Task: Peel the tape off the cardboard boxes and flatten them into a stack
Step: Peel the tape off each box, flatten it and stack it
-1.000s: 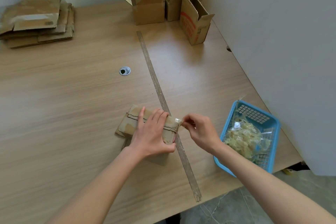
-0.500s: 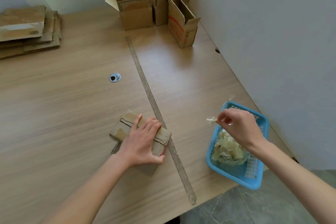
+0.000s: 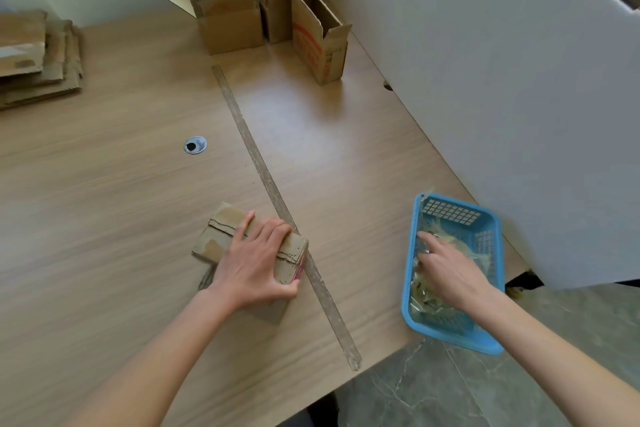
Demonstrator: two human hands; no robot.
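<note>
A small brown cardboard box lies on the wooden table, its top flaps closed along a ragged seam. My left hand holds it, fingers laid across the top and thumb wrapped round the near side. My right hand is down inside the blue plastic basket at the table's right edge, its fingers stretched out onto a wad of peeled clear tape. No tape piece is visibly pinched. A stack of flattened boxes sits at the far left.
Three open upright boxes stand at the back, one with red print. A long grey strip runs down the tabletop just right of the held box. A cable grommet and a white partition on the right are also here.
My right hand pulled a tape piece off the box's right end, carried it right, and has dropped down into the blue basket. My left hand stayed on the box.
</note>
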